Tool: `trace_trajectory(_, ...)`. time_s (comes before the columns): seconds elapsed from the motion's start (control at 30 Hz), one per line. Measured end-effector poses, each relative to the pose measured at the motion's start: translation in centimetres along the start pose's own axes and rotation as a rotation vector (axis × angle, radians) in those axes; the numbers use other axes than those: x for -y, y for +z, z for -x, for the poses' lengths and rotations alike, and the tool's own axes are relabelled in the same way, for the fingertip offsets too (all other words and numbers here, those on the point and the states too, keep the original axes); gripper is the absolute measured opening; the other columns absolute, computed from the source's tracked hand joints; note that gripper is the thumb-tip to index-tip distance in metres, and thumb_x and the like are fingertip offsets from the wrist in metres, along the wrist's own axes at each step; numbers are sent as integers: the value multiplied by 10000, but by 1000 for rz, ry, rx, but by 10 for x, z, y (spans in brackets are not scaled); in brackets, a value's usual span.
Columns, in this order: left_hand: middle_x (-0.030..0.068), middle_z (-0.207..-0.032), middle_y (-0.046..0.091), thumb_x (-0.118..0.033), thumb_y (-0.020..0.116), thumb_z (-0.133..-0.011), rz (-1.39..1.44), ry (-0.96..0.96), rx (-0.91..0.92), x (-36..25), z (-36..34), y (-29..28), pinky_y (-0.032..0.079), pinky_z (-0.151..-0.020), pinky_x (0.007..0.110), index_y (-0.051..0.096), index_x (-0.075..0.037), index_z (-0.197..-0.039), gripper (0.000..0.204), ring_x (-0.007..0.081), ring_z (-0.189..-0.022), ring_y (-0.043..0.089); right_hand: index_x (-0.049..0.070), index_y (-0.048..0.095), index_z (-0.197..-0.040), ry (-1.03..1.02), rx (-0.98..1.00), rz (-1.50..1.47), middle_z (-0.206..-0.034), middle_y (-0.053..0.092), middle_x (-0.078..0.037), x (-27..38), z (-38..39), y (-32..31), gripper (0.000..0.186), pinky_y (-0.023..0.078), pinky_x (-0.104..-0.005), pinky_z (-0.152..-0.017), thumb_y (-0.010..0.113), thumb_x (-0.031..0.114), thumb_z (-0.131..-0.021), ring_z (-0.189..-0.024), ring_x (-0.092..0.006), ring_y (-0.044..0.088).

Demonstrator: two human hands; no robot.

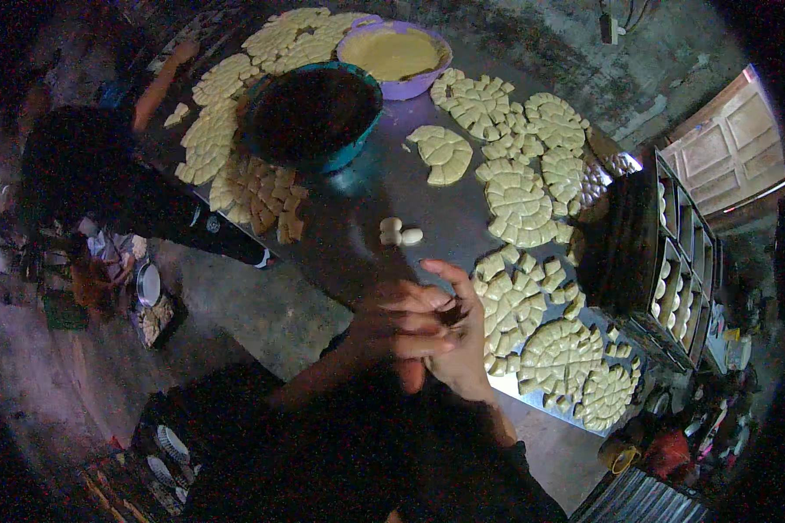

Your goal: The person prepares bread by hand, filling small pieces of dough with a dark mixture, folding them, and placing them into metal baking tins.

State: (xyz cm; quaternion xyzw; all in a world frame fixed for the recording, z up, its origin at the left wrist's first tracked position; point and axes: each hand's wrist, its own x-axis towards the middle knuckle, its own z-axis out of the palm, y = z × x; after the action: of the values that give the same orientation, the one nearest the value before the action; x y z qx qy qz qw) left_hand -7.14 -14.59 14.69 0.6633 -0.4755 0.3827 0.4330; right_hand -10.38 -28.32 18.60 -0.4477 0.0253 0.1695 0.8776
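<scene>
Holding the left hand (391, 324) against the right hand (464, 342) at the near side of the dark table (455, 209), with fingers bent and partly blurred; cannot tell whether gripping anything between the palms. Just beyond, a little to the left, see pale dough balls (410, 236) clustered on the tabletop, near the fingertips but apart from them. Farther left, note a teal basin (351, 152); along the right, cut dough slabs (519, 202) beside a dark rack (617, 248).

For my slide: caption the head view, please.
Left hand and right hand together at a dark, smooth table bearing small, rounded, pale dough balls and flat, cut, yellowish dough sheets.
</scene>
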Motion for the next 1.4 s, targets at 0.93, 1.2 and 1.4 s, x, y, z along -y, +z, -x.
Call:
trace_trajectory(0.93,110,-1050,648,-213,603,-967,234,-1689,-102,120,129,-127,508,-833,344,575,-31,-1203,300,201,-912,634,55,443,-1384,-153,178,1637,-1101,627,-293,-107,-468,-110,443,508,-493,-857,469,173,-958,-1071,-440,610)
trace_trajectory(1.2,129,-1122,646,-179,614,-954,16,-1461,80,139,157,-135,493,-887,387,600,-33,-1163,254,252,-949,631,57,465,-1354,13,274,1493,-1065,639,-252,-53,-484,-80,484,514,-488,-834,528,267,-923,-957,-399,641)
trace_trajectory(1.4,108,-1110,653,-155,593,-964,231,-1719,-138,131,174,-132,503,-873,361,592,0,-1160,250,201,-947,626,57,484,-1311,-61,432,1529,-1110,630,-260,-75,-462,-45,413,507,-495,-871,508,129,-905,-912,-448,620)
